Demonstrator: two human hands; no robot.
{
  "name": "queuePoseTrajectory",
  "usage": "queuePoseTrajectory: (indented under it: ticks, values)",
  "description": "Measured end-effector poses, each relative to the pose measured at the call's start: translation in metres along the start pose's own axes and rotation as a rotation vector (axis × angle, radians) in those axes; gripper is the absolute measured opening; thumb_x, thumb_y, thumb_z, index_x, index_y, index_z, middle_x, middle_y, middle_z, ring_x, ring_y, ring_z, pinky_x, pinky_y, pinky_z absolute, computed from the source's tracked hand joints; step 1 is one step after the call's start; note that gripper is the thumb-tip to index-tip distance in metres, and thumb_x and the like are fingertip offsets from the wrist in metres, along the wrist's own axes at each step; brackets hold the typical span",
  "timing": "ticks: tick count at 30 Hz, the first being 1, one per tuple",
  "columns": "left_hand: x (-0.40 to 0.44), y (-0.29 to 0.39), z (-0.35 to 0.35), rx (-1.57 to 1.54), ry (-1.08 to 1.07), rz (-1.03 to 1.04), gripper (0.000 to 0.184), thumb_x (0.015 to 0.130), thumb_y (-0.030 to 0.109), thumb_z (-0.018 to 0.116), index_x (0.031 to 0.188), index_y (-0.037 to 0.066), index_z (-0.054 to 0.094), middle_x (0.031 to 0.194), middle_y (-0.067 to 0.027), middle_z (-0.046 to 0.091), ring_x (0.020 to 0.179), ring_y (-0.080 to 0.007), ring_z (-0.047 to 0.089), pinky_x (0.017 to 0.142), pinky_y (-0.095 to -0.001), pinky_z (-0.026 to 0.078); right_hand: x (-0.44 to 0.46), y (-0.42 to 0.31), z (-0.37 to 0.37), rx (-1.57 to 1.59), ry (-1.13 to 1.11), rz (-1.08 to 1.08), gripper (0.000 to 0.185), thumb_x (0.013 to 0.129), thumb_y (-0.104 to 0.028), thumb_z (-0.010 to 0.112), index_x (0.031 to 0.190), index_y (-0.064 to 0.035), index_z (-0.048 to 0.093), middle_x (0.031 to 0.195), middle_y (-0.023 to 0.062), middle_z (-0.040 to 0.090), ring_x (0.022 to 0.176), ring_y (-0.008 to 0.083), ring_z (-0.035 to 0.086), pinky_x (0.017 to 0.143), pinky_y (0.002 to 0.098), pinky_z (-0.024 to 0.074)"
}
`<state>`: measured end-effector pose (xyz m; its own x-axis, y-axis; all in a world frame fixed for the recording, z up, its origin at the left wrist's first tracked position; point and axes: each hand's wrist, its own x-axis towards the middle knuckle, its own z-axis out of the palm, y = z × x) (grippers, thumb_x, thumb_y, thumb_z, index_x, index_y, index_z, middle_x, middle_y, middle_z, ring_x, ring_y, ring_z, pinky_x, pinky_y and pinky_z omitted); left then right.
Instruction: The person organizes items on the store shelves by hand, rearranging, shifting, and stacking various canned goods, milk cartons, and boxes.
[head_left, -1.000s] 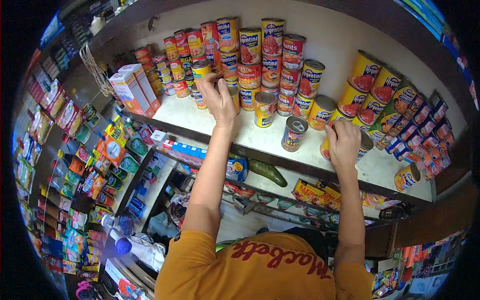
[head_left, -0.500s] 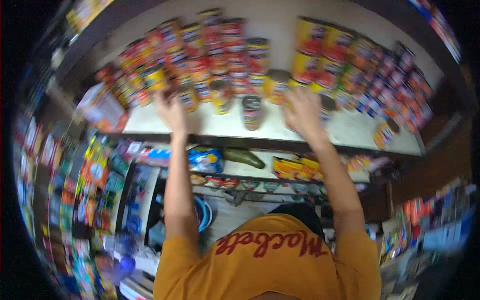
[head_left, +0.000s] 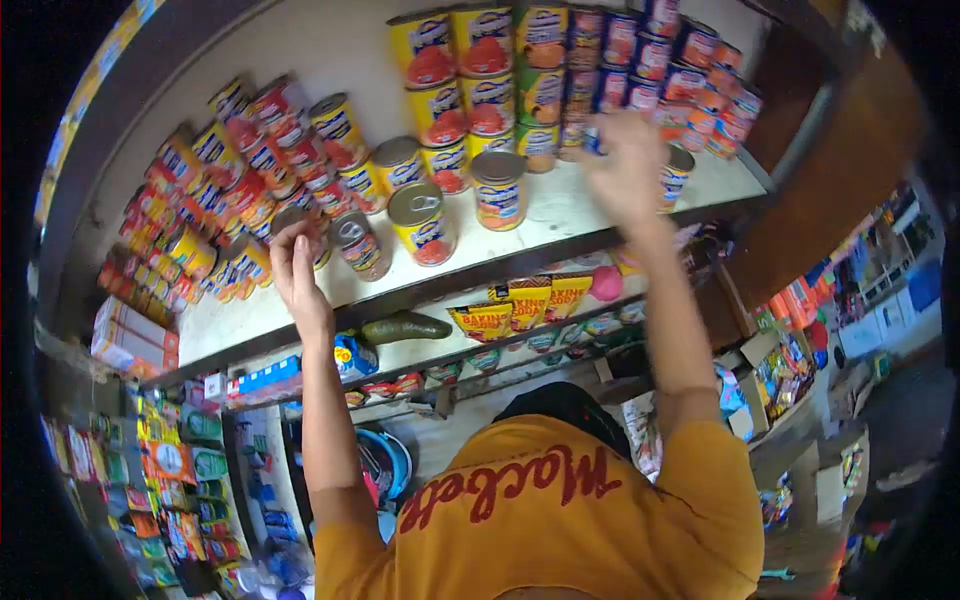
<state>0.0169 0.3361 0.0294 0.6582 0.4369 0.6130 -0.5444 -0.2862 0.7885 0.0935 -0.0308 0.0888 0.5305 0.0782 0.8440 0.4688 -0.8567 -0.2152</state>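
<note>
My left hand is raised at the shelf's front edge, fingers stretched upward, just in front of a can that it partly hides. Whether it touches that can is unclear. To its right stand a small dark-topped can and a yellow fruit can with a pull tab. My right hand, smeared by motion, is over the right part of the shelf before stacked small blue cans. A blue-and-white patch shows at its fingertips; its grip is unclear. A short can stands beside it.
The white shelf carries several stacks of cans, with tall yellow fruit cans at the back. Below lie baking soda pouches and a dark green, elongated object. A white-and-orange box sits at the left end.
The view has swung right along the shelf. My right hand has moved right from the yellow cans to the small blue ones. My left hand is now by a front-row can.
</note>
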Motion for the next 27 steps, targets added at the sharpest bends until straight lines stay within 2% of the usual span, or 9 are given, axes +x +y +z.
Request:
queuePoseTrajectory:
  ticks: [2, 4, 5, 9, 13, 16, 19, 23, 27]
  values:
    - [0.003, 0.007, 0.0, -0.132, 0.07, -0.07, 0.027, 0.096, 0.025, 0.05, 0.107, 0.002, 0.058, 0.104, -0.0068, 0.059, 0.096, -0.017, 0.057, 0.085, -0.0317, 0.045, 0.0, 0.055, -0.021, -0.312, -0.128, 0.045, 0.057, 0.067, -0.035, 0.077, 0.111, -0.0022, 0.061, 0.107, 0.0198, 0.059, 0.098, 0.0341, 0.058, 0.089, 0.0471, 0.0425]
    - [0.005, 0.002, 0.0, -0.122, 0.077, -0.071, 0.025, 0.095, 0.024, 0.053, 0.102, 0.001, 0.059, 0.1, -0.0063, 0.06, 0.092, -0.0143, 0.057, 0.081, -0.0292, 0.045, -0.002, 0.103, -0.033, -0.221, -0.386, 0.189, 0.079, 0.06, -0.039, 0.081, 0.124, -0.002, 0.054, 0.116, 0.0221, 0.055, 0.106, 0.035, 0.056, 0.091, 0.0427, 0.0446]
    - [0.005, 0.001, 0.001, -0.142, 0.058, -0.065, 0.024, 0.094, 0.023, 0.054, 0.101, 0.001, 0.06, 0.097, -0.0053, 0.06, 0.089, -0.0127, 0.056, 0.079, -0.0272, 0.045, -0.005, 0.127, -0.027, 0.041, -0.477, 0.223, 0.081, 0.057, -0.033, 0.082, 0.127, -0.0024, 0.052, 0.116, 0.0204, 0.056, 0.106, 0.0332, 0.057, 0.09, 0.0404, 0.0453]
    - [0.004, 0.001, 0.001, -0.098, 0.0, -0.005, 0.013, 0.09, 0.012, 0.059, 0.098, 0.002, 0.061, 0.085, 0.0001, 0.058, 0.078, -0.0069, 0.05, 0.07, -0.0208, 0.04, -0.001, 0.134, -0.019, 0.091, -0.469, 0.262, 0.068, 0.052, -0.016, 0.081, 0.114, -0.001, 0.06, 0.106, 0.0147, 0.06, 0.097, 0.029, 0.059, 0.087, 0.0365, 0.0459]
    - [0.007, 0.01, 0.011, -0.091, -0.034, 0.024, 0.011, 0.085, 0.004, 0.062, 0.096, 0.001, 0.059, 0.091, -0.004, 0.06, 0.08, -0.0101, 0.056, 0.073, -0.0246, 0.046, 0.016, 0.077, -0.032, 0.036, -0.344, 0.15, 0.059, 0.047, -0.009, 0.078, 0.104, -0.0005, 0.063, 0.103, 0.0122, 0.06, 0.094, 0.0266, 0.059, 0.085, 0.0344, 0.0459]
    - [0.02, 0.016, 0.018, 0.124, -0.081, 0.133, 0.018, 0.078, 0.004, 0.065, 0.094, 0.0, 0.059, 0.092, -0.0073, 0.059, 0.083, -0.0139, 0.059, 0.075, -0.0266, 0.048, 0.048, 0.017, -0.039, 0.272, -0.331, -0.103, 0.062, 0.046, -0.01, 0.077, 0.106, -0.0023, 0.062, 0.102, 0.0121, 0.06, 0.097, 0.028, 0.059, 0.088, 0.0347, 0.0459]
    - [0.034, 0.018, 0.029, 0.243, -0.146, 0.068, 0.023, 0.074, 0.008, 0.068, 0.094, 0.001, 0.06, 0.094, -0.0079, 0.06, 0.084, -0.0164, 0.059, 0.075, -0.028, 0.049, 0.069, -0.056, -0.032, 0.414, -0.335, -0.312, 0.063, 0.049, -0.013, 0.078, 0.109, -0.004, 0.06, 0.104, 0.0124, 0.061, 0.101, 0.0302, 0.058, 0.09, 0.0354, 0.0453]
    - [0.054, 0.02, 0.036, 0.238, -0.273, 0.033, 0.046, 0.063, 0.015, 0.082, 0.1, 0.0, 0.058, 0.087, -0.007, 0.062, 0.08, -0.0143, 0.06, 0.072, -0.0274, 0.05, 0.082, -0.116, 0.015, 0.382, -0.324, -0.529, 0.061, 0.053, -0.013, 0.076, 0.11, -0.0053, 0.056, 0.106, 0.0145, 0.06, 0.102, 0.032, 0.057, 0.088, 0.0394, 0.0457]
    - [0.068, 0.023, 0.039, 0.33, -0.388, -0.049, 0.05, 0.061, 0.016, 0.084, 0.099, 0.0, 0.058, 0.081, -0.007, 0.063, 0.075, -0.0139, 0.062, 0.068, -0.0291, 0.052, 0.09, -0.144, 0.062, 0.34, -0.472, -0.397, 0.062, 0.052, -0.011, 0.077, 0.11, -0.004, 0.055, 0.101, 0.0183, 0.062, 0.095, 0.0343, 0.06, 0.081, 0.0398, 0.0485]
